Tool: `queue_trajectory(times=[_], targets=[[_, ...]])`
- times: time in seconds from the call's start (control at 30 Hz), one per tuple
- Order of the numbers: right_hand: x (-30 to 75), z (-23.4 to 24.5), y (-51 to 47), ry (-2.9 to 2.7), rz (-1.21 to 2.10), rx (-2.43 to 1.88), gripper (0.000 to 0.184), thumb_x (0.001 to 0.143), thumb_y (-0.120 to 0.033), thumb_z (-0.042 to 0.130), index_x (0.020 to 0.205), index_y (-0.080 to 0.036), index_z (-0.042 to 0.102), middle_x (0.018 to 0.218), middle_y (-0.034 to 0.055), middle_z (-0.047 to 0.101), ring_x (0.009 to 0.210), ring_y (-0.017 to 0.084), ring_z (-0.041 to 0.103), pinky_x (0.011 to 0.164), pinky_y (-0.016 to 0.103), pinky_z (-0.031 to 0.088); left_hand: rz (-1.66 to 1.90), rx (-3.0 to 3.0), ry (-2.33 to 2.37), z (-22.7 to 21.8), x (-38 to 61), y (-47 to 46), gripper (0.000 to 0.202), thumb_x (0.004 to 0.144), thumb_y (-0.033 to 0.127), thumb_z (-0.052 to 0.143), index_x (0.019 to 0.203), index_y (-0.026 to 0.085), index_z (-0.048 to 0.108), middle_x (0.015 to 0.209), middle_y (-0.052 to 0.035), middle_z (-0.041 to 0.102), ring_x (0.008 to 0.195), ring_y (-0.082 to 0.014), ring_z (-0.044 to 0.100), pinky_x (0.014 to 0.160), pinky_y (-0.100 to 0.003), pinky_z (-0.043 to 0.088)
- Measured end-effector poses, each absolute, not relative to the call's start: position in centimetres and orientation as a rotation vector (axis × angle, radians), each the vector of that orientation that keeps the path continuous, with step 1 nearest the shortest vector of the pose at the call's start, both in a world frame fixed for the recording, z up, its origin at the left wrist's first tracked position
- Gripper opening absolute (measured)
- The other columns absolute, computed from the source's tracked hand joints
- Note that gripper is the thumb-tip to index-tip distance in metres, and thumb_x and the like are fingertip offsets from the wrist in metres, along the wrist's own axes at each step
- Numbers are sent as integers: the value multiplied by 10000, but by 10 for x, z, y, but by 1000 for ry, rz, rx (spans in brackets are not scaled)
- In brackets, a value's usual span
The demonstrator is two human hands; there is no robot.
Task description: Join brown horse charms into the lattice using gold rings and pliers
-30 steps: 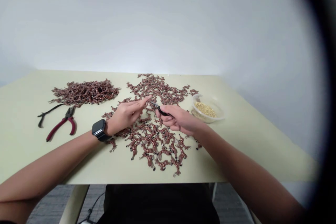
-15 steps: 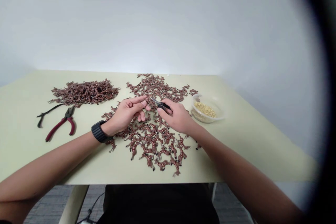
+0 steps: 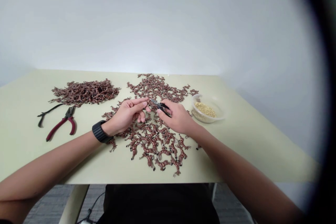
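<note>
My right hand (image 3: 177,116) is closed round a pair of small pliers (image 3: 162,106) with black handles. The metal jaws point left, reaching the fingertips of my left hand (image 3: 131,112). That hand has thumb and index finger pinched together, with the other fingers curled. Whatever it pinches is too small to make out. Beneath and around both hands, many small brown deer-like figurines (image 3: 162,134) with dark hooves lie spread over the table. To the right of my right hand stands a clear plastic tub (image 3: 221,116) holding tiny gold-coloured pieces (image 3: 206,110).
A dense heap of similar brown figurines (image 3: 86,92) lies at the back left of the pale table (image 3: 249,150). In front of it are red-handled pliers (image 3: 63,123) and a thin black tool (image 3: 47,113). The wall (image 3: 147,24) rises behind the table.
The plier handles have spread apart in my right hand, and the jaws have moved slightly left to my left fingertips. My left hand has barely shifted.
</note>
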State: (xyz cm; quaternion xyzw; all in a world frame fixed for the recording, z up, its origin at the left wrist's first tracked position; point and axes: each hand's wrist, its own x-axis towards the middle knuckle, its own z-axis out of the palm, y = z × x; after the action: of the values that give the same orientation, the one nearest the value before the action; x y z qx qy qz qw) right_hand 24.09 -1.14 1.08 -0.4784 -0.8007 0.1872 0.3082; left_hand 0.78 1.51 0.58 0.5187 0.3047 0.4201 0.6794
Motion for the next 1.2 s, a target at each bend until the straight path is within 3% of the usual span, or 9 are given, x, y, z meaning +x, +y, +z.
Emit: queue_trajectory(times=[0.47,0.63,0.77,0.93,1.03,1.07,1.13,1.2], targets=[[242,10,-11,-2128,494,-1261,262,988,-456,511,991,-205,587,671,-27,517,575,133,460,573,280,296,942,1131,675,6,7,15,408,904,267,742,1286,139,681,920,-71,740,534,-75,633,479,-184,521],[241,10,-12,-2076,623,-1266,286,987,-482,514,917,-209,558,691,-14,538,584,131,460,572,281,305,964,1177,706,7,9,11,461,903,296,744,1332,146,665,961,-92,757,571,-80,639,504,-190,523],[237,13,-15,-1921,1018,-1226,340,999,-528,486,884,-213,545,654,-35,448,540,108,385,502,254,279,1021,1486,804,7,11,6,528,929,346,704,1413,156,609,1002,-109,774,592,-113,663,537,-247,574],[243,23,-13,-1457,1927,-994,371,987,-560,495,931,-198,552,682,-66,244,535,88,126,407,216,99,1142,2292,921,-1,-6,15,498,956,247,650,1449,238,580,819,-37,785,659,-140,710,702,-296,623],[249,30,-10,-1271,2232,-874,376,980,-545,499,949,-176,559,703,-66,192,563,94,70,399,213,38,1133,2566,801,-6,-19,26,512,922,184,666,1420,283,601,1213,-76,753,1052,-213,731,885,-355,617],[251,31,-9,-1261,2264,-863,380,981,-544,492,952,-172,564,705,-65,185,565,96,65,399,215,33,1131,2583,786,-6,-20,27,505,919,181,667,1409,292,612,1275,-73,726,1103,-222,716,907,-367,613],[251,30,-9,-1318,2201,-886,389,986,-554,471,952,-179,569,704,-61,197,559,97,79,401,221,53,1139,2488,830,-6,-17,26,493,929,204,664,1412,291,609,1207,-73,756,992,-207,747,862,-362,628],[248,26,-10,-1485,1933,-987,384,989,-564,470,934,-199,572,686,-53,248,539,99,135,409,233,111,1140,2232,904,-3,-9,20,492,953,260,652,1441,257,585,1026,-72,798,748,-167,750,734,-327,643]])
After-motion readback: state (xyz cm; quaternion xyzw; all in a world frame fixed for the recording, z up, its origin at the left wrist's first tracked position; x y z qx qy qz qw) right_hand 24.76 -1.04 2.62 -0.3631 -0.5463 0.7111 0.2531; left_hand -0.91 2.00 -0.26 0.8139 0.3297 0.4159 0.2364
